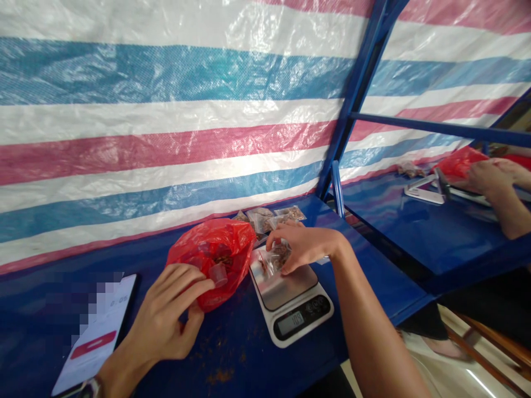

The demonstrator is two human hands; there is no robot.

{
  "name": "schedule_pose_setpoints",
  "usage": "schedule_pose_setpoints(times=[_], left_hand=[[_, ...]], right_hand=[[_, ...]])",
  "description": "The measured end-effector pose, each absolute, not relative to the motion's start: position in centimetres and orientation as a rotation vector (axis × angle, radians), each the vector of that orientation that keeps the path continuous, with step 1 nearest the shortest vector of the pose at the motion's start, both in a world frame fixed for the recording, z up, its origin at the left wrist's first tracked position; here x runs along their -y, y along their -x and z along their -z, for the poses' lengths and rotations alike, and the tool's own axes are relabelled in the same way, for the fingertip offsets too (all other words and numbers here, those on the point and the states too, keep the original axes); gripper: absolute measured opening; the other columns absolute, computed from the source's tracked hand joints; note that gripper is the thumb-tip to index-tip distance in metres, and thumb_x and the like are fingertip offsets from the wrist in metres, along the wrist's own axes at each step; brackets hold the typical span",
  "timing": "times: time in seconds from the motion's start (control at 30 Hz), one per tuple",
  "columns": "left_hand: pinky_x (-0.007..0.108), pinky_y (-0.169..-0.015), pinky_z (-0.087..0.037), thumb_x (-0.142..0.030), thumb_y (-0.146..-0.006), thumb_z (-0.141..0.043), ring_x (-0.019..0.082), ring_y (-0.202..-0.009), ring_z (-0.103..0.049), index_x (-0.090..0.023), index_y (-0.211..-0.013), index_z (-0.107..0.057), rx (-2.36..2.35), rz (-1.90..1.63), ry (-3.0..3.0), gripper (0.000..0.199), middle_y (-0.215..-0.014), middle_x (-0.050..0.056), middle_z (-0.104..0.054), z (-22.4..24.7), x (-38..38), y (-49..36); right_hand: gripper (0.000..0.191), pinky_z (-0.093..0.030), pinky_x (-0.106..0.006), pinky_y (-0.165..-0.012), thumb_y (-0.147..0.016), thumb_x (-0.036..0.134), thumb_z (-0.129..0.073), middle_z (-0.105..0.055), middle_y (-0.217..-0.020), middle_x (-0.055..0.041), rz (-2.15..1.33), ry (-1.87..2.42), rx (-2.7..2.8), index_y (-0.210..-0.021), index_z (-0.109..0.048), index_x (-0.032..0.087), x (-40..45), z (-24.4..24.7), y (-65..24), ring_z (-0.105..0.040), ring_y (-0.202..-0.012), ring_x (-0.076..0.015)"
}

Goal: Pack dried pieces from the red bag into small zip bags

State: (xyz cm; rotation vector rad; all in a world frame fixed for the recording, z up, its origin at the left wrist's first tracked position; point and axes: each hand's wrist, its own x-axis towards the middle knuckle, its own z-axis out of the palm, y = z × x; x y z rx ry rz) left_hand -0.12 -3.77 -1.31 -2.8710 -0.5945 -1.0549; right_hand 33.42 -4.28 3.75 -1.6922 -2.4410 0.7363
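Observation:
My left hand point(166, 309) grips the edge of a red plastic bag point(215, 260), with fingers on top and thumb below. A small transparent plastic cup point(218, 275) sits at my fingertips, against the bag. My right hand point(305, 249) presses on a transparent plastic bag of brown pieces point(271, 260), which lies on the steel pan of a digital kitchen scale point(290, 301). The scale's display point(289, 323) shows a number that looks like 109.
Several small filled plastic bags point(267, 217) lie behind the scale against a striped tarpaulin point(166, 110). A smartphone point(97, 331) lies on the blue metal table point(373, 276), with brown crumbs scattered nearby. At the right, another hand point(492, 179), a red bag and a scale appear, possibly reflected.

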Motion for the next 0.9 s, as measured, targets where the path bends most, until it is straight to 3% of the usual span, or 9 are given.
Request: schedule_pose_setpoints(times=[0.1,0.2,0.3,0.43,0.57,0.73,0.9], left_hand=[[0.039,-0.084,-0.052,-0.001,-0.082,-0.051,0.021,-0.087,-0.063,-0.02,-0.107,-0.064,0.588,1.029,2.911,0.033,-0.095,0.007,-0.069,1.2,4.0,-0.2],[0.04,-0.086,-0.052,-0.001,-0.083,-0.05,0.021,-0.085,-0.063,-0.02,-0.103,-0.065,0.624,0.992,2.933,0.031,-0.092,0.006,-0.069,1.1,4.2,-0.4],[0.038,-0.081,-0.052,-0.002,-0.083,-0.05,0.021,-0.082,-0.062,-0.02,-0.101,-0.065,0.657,0.972,2.96,0.03,-0.089,0.006,-0.068,1.0,4.4,-0.6],[0.037,-0.076,-0.052,-0.002,-0.08,-0.049,0.021,-0.078,-0.061,-0.019,-0.096,-0.065,0.677,0.978,2.969,0.028,-0.084,0.006,-0.067,0.8,4.6,-0.9],[0.036,-0.072,-0.05,-0.003,-0.081,-0.049,0.02,-0.075,-0.059,-0.02,-0.091,-0.064,0.705,0.952,2.993,0.025,-0.08,0.005,-0.065,0.9,4.9,-1.2],[0.036,-0.073,-0.05,-0.003,-0.077,-0.049,0.021,-0.074,-0.059,-0.021,-0.09,-0.064,0.701,0.929,3.029,0.026,-0.078,0.005,-0.064,1.0,5.2,-1.4],[0.035,-0.072,-0.049,-0.002,-0.076,-0.049,0.019,-0.073,-0.056,-0.021,-0.088,-0.063,0.686,0.917,3.053,0.027,-0.076,0.004,-0.062,0.7,5.3,-1.6]], right_hand=[[0.044,-0.05,-0.037,-0.087,-0.064,0.028,-0.091,-0.07,-0.107,-0.006,-0.691,1.688,2.425,-0.105,-0.076,0.025,4.2,-3.5,-33.3,-0.064,-0.105,-0.0303],[0.03,-0.05,-0.033,-0.08,-0.077,0.033,-0.082,-0.072,-0.103,-0.0052,-0.748,1.539,2.407,-0.105,-0.075,0.023,4.2,-4.0,-33.1,-0.066,-0.096,-0.0258],[0.022,-0.05,-0.034,-0.087,-0.09,0.035,-0.073,-0.075,-0.104,-0.0037,-0.715,1.343,2.341,-0.108,-0.074,0.023,4.2,-4.5,-32.0,-0.067,-0.098,-0.0247],[0.024,-0.044,-0.043,-0.102,-0.097,0.031,-0.065,-0.075,-0.118,-0.0045,-0.525,1.228,2.258,-0.121,-0.071,0.026,3.8,-3.8,-29.1,-0.064,-0.112,-0.0267],[0.028,-0.037,-0.05,-0.107,-0.101,0.036,-0.063,-0.071,-0.13,-0.009,-0.344,1.325,2.246,-0.128,-0.068,0.028,3.5,-2.3,-26.8,-0.058,-0.126,-0.0308],[0.039,-0.039,-0.045,-0.104,-0.101,0.032,-0.062,-0.069,-0.132,-0.0143,-0.292,1.406,2.175,-0.137,-0.055,0.019,3.4,-1.4,-25.5,-0.062,-0.124,-0.0309],[0.016,-0.037,-0.043,-0.104,-0.101,0.025,-0.06,-0.072,-0.126,-0.0101,-0.145,1.434,2.226,-0.115,-0.065,0.021,3.4,-1.2,-24.6,-0.064,-0.116,-0.0279]])
